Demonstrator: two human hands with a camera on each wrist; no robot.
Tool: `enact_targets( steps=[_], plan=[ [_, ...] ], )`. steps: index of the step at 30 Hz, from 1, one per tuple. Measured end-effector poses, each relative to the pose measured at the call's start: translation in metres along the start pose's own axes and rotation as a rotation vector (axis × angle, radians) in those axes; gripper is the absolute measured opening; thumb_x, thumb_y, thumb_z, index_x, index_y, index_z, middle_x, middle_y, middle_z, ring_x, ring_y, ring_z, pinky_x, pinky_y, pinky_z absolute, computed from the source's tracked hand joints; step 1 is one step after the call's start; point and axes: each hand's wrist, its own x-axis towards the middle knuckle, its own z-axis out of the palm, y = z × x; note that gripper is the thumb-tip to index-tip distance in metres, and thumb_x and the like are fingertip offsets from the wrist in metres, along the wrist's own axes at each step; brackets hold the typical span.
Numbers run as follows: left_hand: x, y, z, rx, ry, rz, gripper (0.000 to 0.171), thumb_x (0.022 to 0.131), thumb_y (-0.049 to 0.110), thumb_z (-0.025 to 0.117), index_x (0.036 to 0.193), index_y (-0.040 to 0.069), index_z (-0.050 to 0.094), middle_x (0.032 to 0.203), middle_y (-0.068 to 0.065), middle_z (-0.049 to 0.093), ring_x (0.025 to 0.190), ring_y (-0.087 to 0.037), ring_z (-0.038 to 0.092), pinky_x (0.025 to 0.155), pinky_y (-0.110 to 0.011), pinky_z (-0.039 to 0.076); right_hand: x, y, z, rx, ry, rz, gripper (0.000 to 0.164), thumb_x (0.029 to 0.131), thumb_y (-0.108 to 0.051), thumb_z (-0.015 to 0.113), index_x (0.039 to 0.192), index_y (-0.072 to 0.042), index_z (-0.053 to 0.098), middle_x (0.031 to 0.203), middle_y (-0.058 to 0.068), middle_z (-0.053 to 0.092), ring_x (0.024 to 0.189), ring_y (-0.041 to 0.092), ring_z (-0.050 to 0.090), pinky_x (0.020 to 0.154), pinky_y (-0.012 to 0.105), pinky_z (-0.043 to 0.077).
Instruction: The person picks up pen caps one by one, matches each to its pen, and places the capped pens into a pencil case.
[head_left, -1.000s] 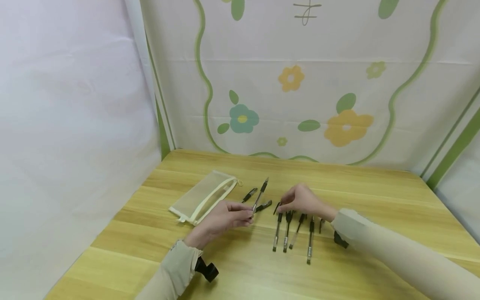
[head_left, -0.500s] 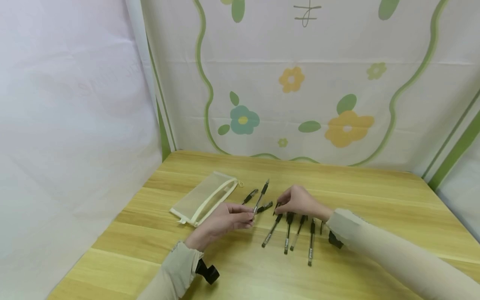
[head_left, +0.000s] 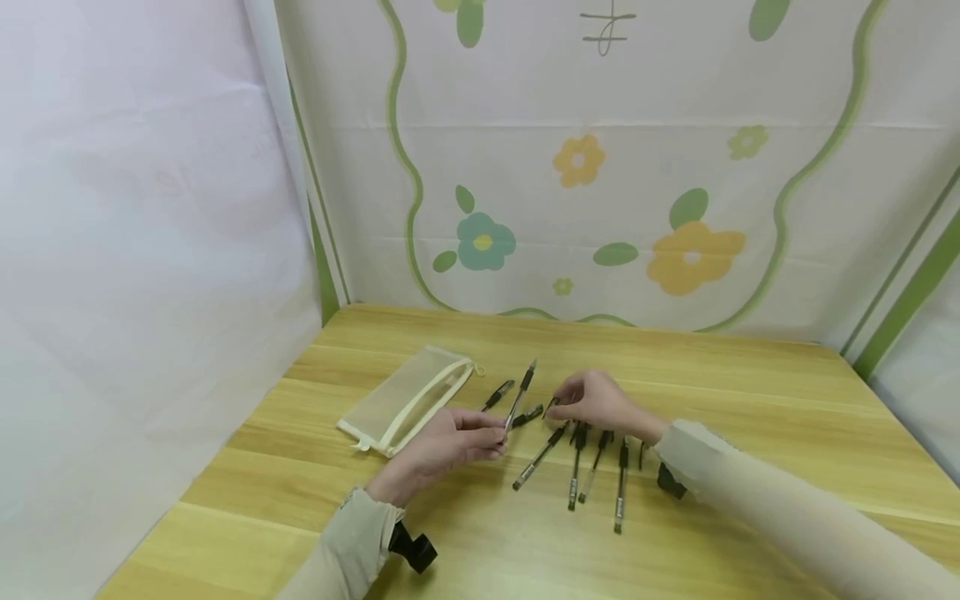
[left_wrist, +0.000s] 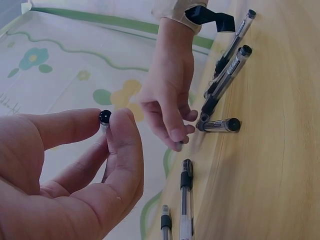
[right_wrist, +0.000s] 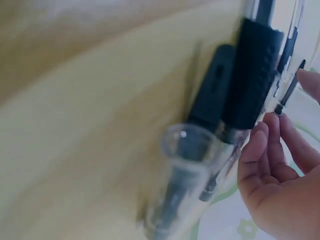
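Observation:
In the head view my left hand [head_left: 461, 442] pinches an uncapped gel pen [head_left: 519, 398], clear-barrelled with a black grip, its tip pointing up and away. The left wrist view shows the black end plug [left_wrist: 104, 117] of that pen between thumb and finger. My right hand [head_left: 600, 402] pinches a small pen cap [head_left: 551, 406] with a dark clip, close over the loose pens; the right wrist view shows this cap [right_wrist: 290, 90] at the fingertips. Just below the right hand lies a slanted pen [head_left: 538, 460], beside several more pens [head_left: 621, 483] pointing toward me.
A pale mesh zip pouch [head_left: 405, 396] lies partly unzipped left of the left hand. Two capped pens [head_left: 498, 394] lie behind the left hand. In the right wrist view a clear cap [right_wrist: 185, 165] rests near a pen grip [right_wrist: 255, 75]. A flowered cloth [head_left: 600, 208] hangs behind the wooden table [head_left: 675, 550].
The leftmost loose pen has swung so its rear end points further left. My right hand has shifted slightly left with the cap. The left hand keeps its hold on the pen.

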Motion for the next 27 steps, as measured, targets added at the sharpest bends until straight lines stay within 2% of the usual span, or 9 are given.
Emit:
enact_targets(
  steps=[2,3,9,14,22,27],
  plan=[
    [0.001,0.000,0.002,-0.002,-0.005,0.000,0.033,0.094,-0.002,0.064,0.121,-0.019,0.056,0.110,-0.030,0.063,0.090,-0.025,0.067,0.086,-0.035,0.056,-0.002,0.001,-0.003,0.035,0.049,0.013,0.034,0.083,-0.027,0.082,0.106,-0.003,0.072,0.089,0.000,0.070,0.078,0.016,0.066,0.068,0.031,0.058],
    [0.001,0.000,0.003,-0.003,-0.006,0.002,0.032,0.093,-0.002,0.064,0.120,-0.019,0.057,0.110,-0.030,0.063,0.090,-0.025,0.068,0.086,-0.035,0.056,-0.005,-0.003,-0.005,0.079,0.069,0.027,0.035,0.084,-0.024,0.081,0.108,-0.001,0.070,0.089,0.003,0.070,0.078,0.021,0.067,0.068,0.035,0.059],
    [0.002,-0.002,0.007,0.006,-0.038,0.010,0.032,0.093,-0.003,0.064,0.120,-0.019,0.056,0.107,-0.028,0.064,0.090,-0.025,0.067,0.086,-0.034,0.056,-0.013,-0.002,-0.017,0.414,0.169,0.105,0.043,0.086,-0.013,0.079,0.121,-0.001,0.059,0.097,0.015,0.071,0.092,0.041,0.066,0.072,0.051,0.058],
    [0.002,-0.006,0.010,0.006,-0.050,0.011,0.030,0.092,-0.004,0.065,0.118,-0.018,0.058,0.105,-0.024,0.065,0.090,-0.026,0.067,0.086,-0.033,0.056,-0.026,0.001,-0.020,0.585,0.226,0.159,0.047,0.084,-0.011,0.080,0.123,-0.003,0.056,0.101,0.015,0.070,0.101,0.044,0.062,0.080,0.055,0.055],
    [-0.001,-0.011,0.012,0.037,-0.036,-0.020,0.030,0.092,0.001,0.067,0.118,-0.014,0.060,0.112,-0.032,0.061,0.094,-0.029,0.067,0.088,-0.037,0.055,-0.048,-0.015,-0.026,0.698,0.326,0.224,0.046,0.088,-0.014,0.076,0.127,-0.005,0.055,0.100,0.013,0.069,0.083,0.029,0.063,0.076,0.044,0.057],
    [-0.002,-0.013,0.011,0.049,-0.027,-0.039,0.034,0.092,0.003,0.069,0.120,-0.014,0.060,0.114,-0.033,0.060,0.097,-0.034,0.066,0.090,-0.039,0.054,-0.060,-0.021,-0.026,0.702,0.349,0.230,0.050,0.088,-0.014,0.075,0.132,-0.006,0.053,0.103,0.013,0.067,0.085,0.028,0.063,0.079,0.044,0.056]
  ],
)
